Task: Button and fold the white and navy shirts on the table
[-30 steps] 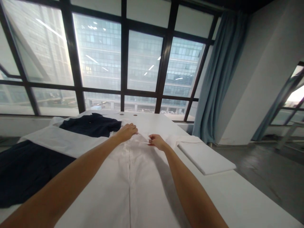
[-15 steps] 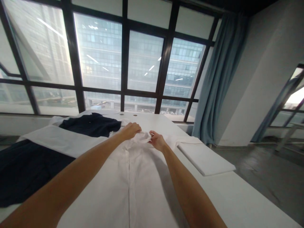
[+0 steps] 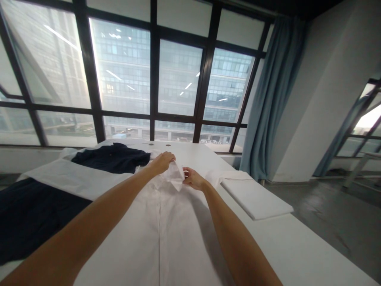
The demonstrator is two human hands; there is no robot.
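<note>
Far to the left of the grip, a dark navy garment point(image 3: 32, 214) lies spread flat over the near left part of the long white table point(image 3: 303, 246), and a second dark navy shirt point(image 3: 111, 157) rests beyond it, just left of the hands; both sit clear of the work, seemingly set aside. The left hand point(image 3: 162, 162) reaches out over the far end of the white button-front shirt point(image 3: 160, 230), fingers curled and pinching the top of the raised white collar flap point(image 3: 175, 174), holding it up off the cloth. Just right of it, the right hand point(image 3: 193, 179) is closed on the flap's lower edge, so the piece hangs taut between the two hands. The shirt itself lies flat along the table's middle, its placket running straight toward the person, which probably keeps the front smooth while the collar is handled. Right of the grip, a flat folded white cloth point(image 3: 256, 197) lies near the table's right edge. Beyond the hands, bare tabletop runs to the window, leaving open room.
</note>
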